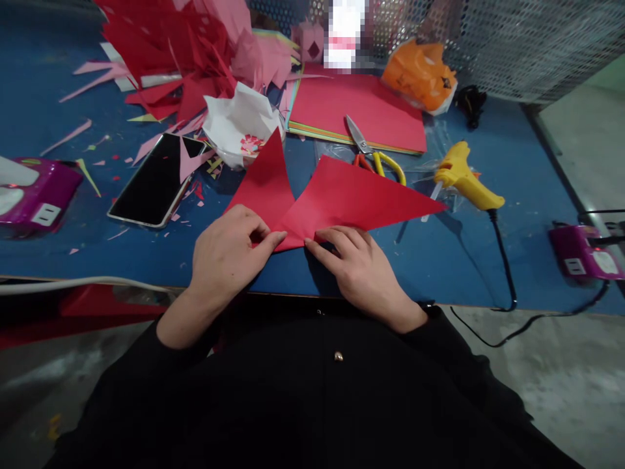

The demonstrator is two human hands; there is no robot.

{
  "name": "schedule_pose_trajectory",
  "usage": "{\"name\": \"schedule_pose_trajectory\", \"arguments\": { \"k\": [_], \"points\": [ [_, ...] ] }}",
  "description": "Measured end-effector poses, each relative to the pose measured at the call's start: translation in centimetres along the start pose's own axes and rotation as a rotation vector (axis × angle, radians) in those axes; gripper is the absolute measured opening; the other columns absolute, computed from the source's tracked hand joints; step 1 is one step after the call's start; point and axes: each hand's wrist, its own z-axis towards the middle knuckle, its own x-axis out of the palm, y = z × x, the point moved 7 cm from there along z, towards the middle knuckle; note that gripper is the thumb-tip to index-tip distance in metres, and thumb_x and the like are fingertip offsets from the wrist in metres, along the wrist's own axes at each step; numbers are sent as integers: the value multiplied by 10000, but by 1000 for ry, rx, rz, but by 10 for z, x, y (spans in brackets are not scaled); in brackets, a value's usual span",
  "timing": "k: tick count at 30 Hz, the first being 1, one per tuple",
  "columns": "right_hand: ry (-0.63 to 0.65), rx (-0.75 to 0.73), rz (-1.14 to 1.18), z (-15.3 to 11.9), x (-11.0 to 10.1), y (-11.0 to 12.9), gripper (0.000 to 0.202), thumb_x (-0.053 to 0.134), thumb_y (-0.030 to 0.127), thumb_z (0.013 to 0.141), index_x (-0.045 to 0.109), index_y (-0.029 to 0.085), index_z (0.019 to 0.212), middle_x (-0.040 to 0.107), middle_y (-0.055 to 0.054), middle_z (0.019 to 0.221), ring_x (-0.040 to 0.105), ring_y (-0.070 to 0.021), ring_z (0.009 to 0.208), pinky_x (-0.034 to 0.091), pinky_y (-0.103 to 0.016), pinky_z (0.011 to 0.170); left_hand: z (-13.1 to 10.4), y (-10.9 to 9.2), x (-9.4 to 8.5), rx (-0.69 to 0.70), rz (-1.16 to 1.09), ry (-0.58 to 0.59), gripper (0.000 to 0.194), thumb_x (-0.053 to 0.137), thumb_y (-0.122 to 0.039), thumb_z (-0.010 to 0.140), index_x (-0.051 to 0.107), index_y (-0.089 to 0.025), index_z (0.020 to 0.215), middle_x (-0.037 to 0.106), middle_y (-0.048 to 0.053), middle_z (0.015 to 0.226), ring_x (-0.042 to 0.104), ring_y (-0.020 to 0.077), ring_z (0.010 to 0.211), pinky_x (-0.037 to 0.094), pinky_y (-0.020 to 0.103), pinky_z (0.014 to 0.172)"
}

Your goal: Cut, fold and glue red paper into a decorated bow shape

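A sheet of red paper, folded along its near edge, lies in front of me with two pointed flaps spreading left and right. My left hand pinches the fold near its left end between thumb and fingers. On the right part of the same fold, my right hand presses with its thumb and bent fingers closed on the paper. The fingertips of both hands are a short distance apart. Just beyond the paper are scissors with red and yellow handles, partly covered by the right flap.
A phone lies left among paper scraps. Behind are a bowl lined with white paper, red cuttings, stacked coloured paper and an orange packet. A yellow glue gun and purple power strips flank the blue table.
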Motion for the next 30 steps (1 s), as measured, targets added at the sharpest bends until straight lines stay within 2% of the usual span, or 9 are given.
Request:
{"name": "schedule_pose_trajectory", "arguments": {
  "k": [6,13,24,30],
  "points": [
    [23,-11,-1,1,2,1,437,454,83,946,575,141,1362,628,-155,1292,529,-295,1197,474,-433,961,-10,11,-7,-1,-38,-3,300,621,-443,882,625,-223,678,649,22,830,603,198,763,400,327,651],
    [26,-1,19,0,3,0,452,451,58,938,571,144,1365,618,-159,1299,517,-286,1216,468,-433,971,-13,10,-5,47,21,23,347,563,-446,913,597,-212,660,644,37,827,594,215,814,407,346,704],
    [8,10,48,0,4,-2,481,429,23,920,576,159,1357,622,-155,1288,514,-279,1221,478,-443,967,-20,12,-8,63,168,-74,406,591,-536,902,618,-225,643,635,58,846,553,238,798,390,380,707],
    [8,10,63,-1,5,-3,505,429,9,908,573,170,1364,615,-145,1292,510,-272,1226,472,-428,969,-21,15,-11,123,80,3,312,584,-438,908,642,-218,696,637,56,882,583,234,824,422,386,742]
  ]
}}
